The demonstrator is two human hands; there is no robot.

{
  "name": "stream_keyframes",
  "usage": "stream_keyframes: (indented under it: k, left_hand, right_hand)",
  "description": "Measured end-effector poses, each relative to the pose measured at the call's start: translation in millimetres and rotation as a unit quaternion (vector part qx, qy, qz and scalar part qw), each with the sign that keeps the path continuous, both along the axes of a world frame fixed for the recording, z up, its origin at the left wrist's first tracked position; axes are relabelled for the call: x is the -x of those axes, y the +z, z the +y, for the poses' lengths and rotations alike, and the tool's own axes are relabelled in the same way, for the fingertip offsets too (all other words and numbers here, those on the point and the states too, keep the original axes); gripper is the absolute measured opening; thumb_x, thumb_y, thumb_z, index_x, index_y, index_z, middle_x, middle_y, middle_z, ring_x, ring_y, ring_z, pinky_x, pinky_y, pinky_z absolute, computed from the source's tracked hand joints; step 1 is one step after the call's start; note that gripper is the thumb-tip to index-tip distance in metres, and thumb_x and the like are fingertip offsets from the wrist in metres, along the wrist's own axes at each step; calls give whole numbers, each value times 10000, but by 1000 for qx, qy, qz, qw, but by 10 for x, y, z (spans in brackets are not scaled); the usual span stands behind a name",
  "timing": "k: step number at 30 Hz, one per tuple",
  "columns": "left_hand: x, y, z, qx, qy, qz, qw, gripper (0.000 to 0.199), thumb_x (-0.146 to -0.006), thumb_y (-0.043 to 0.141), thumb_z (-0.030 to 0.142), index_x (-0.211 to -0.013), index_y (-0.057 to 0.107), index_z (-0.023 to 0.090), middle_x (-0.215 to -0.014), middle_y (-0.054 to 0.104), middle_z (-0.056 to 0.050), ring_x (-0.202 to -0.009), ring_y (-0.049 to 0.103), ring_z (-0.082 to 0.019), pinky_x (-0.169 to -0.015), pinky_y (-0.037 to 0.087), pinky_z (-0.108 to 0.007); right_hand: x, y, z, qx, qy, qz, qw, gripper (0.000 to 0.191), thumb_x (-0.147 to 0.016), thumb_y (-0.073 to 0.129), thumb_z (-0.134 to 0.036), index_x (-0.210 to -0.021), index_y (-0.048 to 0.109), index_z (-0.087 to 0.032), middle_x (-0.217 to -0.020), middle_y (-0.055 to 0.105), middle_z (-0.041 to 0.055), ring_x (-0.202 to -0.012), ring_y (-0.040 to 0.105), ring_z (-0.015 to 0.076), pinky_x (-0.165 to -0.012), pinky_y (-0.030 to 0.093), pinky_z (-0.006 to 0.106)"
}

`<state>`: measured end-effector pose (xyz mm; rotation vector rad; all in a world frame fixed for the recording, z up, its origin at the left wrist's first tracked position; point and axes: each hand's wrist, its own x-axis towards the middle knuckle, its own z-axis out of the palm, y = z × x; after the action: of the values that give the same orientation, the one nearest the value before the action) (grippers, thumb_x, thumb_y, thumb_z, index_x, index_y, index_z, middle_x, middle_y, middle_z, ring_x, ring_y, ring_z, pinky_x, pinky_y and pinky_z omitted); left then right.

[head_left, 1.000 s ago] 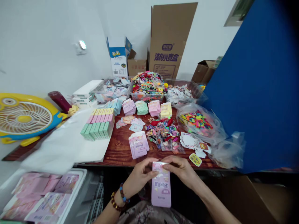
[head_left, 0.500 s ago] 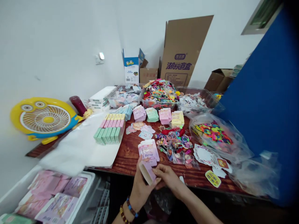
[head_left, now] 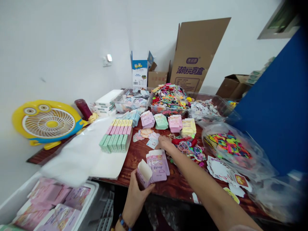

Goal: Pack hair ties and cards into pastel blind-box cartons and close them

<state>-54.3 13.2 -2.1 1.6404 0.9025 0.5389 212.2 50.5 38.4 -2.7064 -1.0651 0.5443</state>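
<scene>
My left hand (head_left: 137, 192) holds an open purple box (head_left: 144, 174) at the table's front edge, its white inside showing at the top. Beside it lie several flat purple boxes (head_left: 158, 165). My right hand (head_left: 166, 142) reaches across the table to the light-coloured cards (head_left: 152, 141); its fingertips are at the cards' right edge and partly hidden, so a grip cannot be made out. Under and right of my right forearm is a heap of colourful trinkets (head_left: 192, 149). Behind stand small stacks of purple, green (head_left: 161, 121), pink (head_left: 175, 123) and yellow cards (head_left: 189, 127).
Rows of green, pink and yellow boxes (head_left: 114, 143) stand on a white sheet (head_left: 96, 163) at left, near a yellow fan (head_left: 50, 123). Clear bins of trinkets (head_left: 169, 110) line the back. A plastic bag (head_left: 231, 147) lies right. A white crate (head_left: 90, 192) is front left.
My right hand has left the purple box and moved forward to the cards. My left hand has shifted left with the box, now opening upward. The view has shifted slightly.
</scene>
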Motion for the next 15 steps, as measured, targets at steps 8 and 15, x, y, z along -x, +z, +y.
stream_keyframes:
  k: [8, 15]
  left_hand:
    - [-109, 84, 23, -72, -25, 10, 997, 666, -695, 794, 364, -1241, 472, 159, -1244, 572, -126, -1191, 554, -297, -1066, 417, -475]
    - [-238, 146, 8, -173, -92, 52, 979, 690, -685, 837, 283, -1270, 490, 170, -1207, 580, -110, -1166, 561, -294, -1044, 442, -480]
  right_hand:
    - [33, 144, -359, -214, -46, 96, 971, 226, -914, 558, -314, -1074, 627, -170, -839, 730, 47, -633, 651, 139, -555, 458, 224]
    - [115, 548, -1479, -369, 93, 232, 895, 287, -812, 656, -420, -951, 752, -187, -679, 680, 0, -516, 536, 131, -492, 387, 237]
